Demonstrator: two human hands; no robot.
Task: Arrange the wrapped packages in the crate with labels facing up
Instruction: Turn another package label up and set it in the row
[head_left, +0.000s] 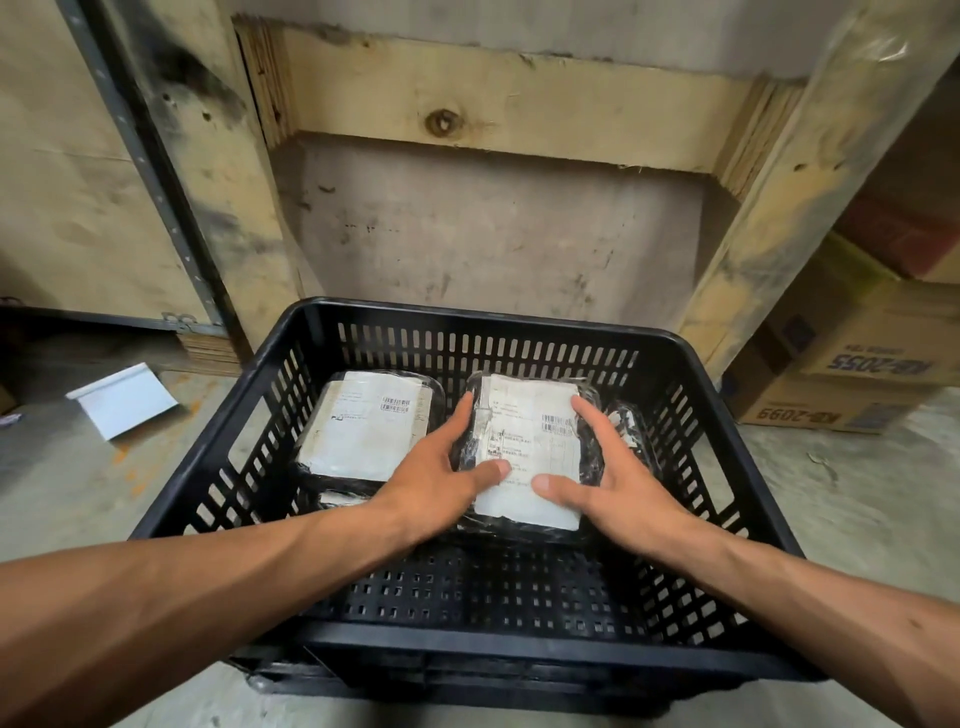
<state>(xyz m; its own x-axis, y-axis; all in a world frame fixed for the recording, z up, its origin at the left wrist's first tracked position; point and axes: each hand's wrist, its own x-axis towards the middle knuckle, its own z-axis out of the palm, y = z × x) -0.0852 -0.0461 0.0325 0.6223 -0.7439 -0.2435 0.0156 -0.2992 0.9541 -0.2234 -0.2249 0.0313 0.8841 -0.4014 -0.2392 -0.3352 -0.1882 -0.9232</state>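
A black slotted crate (395, 647) stands on the floor in front of me. Inside, a black-wrapped package (530, 415) with a white label facing up lies in the middle. My left hand (441, 467) grips its left edge and my right hand (608, 473) grips its right edge, both thumbs resting on the label. A second package (363, 426) lies to its left, label up. Another package (337, 498) peeks out beneath that one. At the right, a further wrapped package (626, 421) stands partly hidden behind my right hand.
A wooden frame (498, 98) and a concrete wall rise just behind the crate. Cardboard boxes (852, 384) are stacked at the right. A white folded sheet (122, 400) lies on the floor to the left. The near part of the crate floor (488, 587) is bare.
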